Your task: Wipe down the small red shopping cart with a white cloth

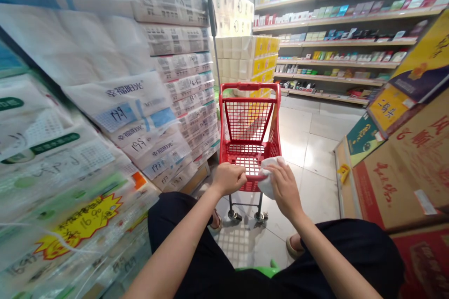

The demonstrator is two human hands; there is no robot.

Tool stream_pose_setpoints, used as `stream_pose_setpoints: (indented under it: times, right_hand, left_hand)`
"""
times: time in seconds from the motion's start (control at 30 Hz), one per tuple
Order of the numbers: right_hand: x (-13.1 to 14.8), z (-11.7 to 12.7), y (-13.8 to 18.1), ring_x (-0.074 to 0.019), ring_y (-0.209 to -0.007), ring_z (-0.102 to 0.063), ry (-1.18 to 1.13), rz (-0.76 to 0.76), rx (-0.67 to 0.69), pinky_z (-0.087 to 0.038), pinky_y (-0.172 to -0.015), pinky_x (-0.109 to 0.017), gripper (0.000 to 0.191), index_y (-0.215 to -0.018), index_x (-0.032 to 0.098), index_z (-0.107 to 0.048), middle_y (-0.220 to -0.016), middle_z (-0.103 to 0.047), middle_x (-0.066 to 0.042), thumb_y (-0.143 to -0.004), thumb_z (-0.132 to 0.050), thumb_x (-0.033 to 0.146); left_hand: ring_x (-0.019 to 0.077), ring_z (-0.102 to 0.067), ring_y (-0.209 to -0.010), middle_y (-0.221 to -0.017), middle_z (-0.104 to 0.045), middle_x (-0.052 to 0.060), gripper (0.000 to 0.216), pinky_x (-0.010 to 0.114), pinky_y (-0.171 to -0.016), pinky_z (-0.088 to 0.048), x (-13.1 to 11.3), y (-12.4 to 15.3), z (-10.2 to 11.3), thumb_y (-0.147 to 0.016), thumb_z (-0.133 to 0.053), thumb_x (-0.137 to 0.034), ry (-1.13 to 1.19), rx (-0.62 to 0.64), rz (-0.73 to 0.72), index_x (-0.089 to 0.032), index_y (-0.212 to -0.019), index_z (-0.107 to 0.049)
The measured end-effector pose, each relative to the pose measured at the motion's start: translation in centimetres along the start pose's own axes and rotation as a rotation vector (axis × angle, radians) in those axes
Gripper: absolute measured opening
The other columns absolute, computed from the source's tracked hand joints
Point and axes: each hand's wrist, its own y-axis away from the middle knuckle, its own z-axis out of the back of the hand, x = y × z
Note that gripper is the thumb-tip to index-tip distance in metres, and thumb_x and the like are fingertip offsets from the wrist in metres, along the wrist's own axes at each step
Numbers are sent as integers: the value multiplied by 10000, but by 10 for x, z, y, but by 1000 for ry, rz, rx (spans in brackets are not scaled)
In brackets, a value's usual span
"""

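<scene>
A small red plastic shopping cart (250, 85) with a grid basket stands on the floor between my knees. My left hand (229, 178) is closed at the near left corner of the basket, its fingers curled over the rim. At the near right corner, my right hand (285, 184) holds a crumpled white cloth (267, 186) against the rim. The cloth bunches under the fingers and hangs a little below them; whether it is fabric or paper I cannot tell. Part of the near rim is hidden behind both hands.
Tall stacks of wrapped tissue packs (140, 117) rise close on the left. Cardboard boxes (403, 168) are piled on the right. Yellow and white packs (245, 56) stand beyond the cart. Shelves of small goods (336, 42) line the back. Pale floor tiles (294, 135) run between.
</scene>
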Motion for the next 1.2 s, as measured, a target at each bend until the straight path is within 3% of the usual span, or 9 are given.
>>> stream_pose_setpoints:
  times: [0.1, 0.2, 0.37, 0.5, 0.63, 0.77, 0.93, 1.1, 1.2]
  right_hand:
    - [21, 3, 12, -197, -1415, -339, 99, 56, 51, -193, -1206, -504, 446, -1413, 301, -449, -1423, -515, 1, -990, -334, 218]
    - [19, 8, 6, -183, -1396, -372, 135, 150, 131, -235, -1196, -467, 482, -1457, 305, -396, -1453, -490, 10, -990, -330, 206]
    - [-32, 19, -31, -192, -1451, -265, 87, 149, 182, -256, -1198, -480, 418, -1391, 332, -479, -1440, -504, 42, -997, -341, 310]
    - [-82, 19, -74, -220, -1468, -214, 22, 25, 197, -290, -1180, -495, 432, -1378, 334, -500, -1557, -334, 27, -990, -313, 369]
    - [-106, 16, -108, -254, -1446, -260, 32, -59, 167, -281, -1171, -509, 455, -1396, 330, -490, -1592, -238, -9, -984, -317, 420]
    - [-98, 19, -114, -275, -1381, -347, 98, -128, -29, -334, -1123, -515, 465, -1407, 343, -465, -1541, -315, -43, -964, -375, 456]
    - [-64, 27, -86, -266, -1325, -399, 55, -129, -317, -325, -1123, -486, 434, -1356, 293, -509, -1400, -463, -81, -969, -380, 444]
    - [-40, 20, -47, -295, -1406, -317, -88, -22, -16, -301, -1147, -520, 440, -1323, 295, -544, -1531, -337, -59, -929, -479, 479]
    - [-29, 12, -23, -271, -1440, -270, -135, -61, -11, -293, -1157, -511, 346, -1192, 261, -617, -1571, -276, -34, -979, -384, 403]
  left_hand:
    - [153, -603, -671, -737, -699, -10, 201, 304, -677, -352, -5, -1, 1, -865, -465, -249, 20, -9, 1, -209, -713, -591]
    - [148, -613, -695, -756, -706, -19, 193, 302, -682, -351, -9, -1, 3, -868, -467, -236, 52, -19, -20, -212, -727, -597]
    - [142, -618, -702, -789, -715, -20, 176, 297, -682, -352, -12, -2, 3, -871, -474, -236, 64, -15, -56, -215, -753, -603]
    - [144, -610, -691, -778, -708, -20, 177, 301, -664, -338, -15, -5, 1, -870, -481, -251, 54, -10, -82, -209, -722, -567]
    - [147, -597, -676, -734, -686, -18, 184, 305, -654, -329, -20, -6, -1, -869, -481, -261, 45, -6, -95, -209, -707, -552]
    - [149, -590, -677, -727, -677, -18, 188, 304, -660, -329, -20, -5, -1, -867, -472, -265, 42, -4, -92, -208, -701, -539]
    - [150, -584, -677, -741, -684, -11, 182, 303, -669, -340, -14, -2, 3, -859, -467, -263, 46, 5, -82, -209, -698, -534]
    - [160, -596, -699, -754, -690, -8, 154, 313, -686, -358, -14, 0, 6, -842, -474, -262, 41, 24, -68, -214, -709, -535]
    - [164, -606, -712, -776, -696, -7, 109, 317, -690, -365, -17, 0, 8, -816, -509, -271, 57, 29, -64, -216, -728, -540]
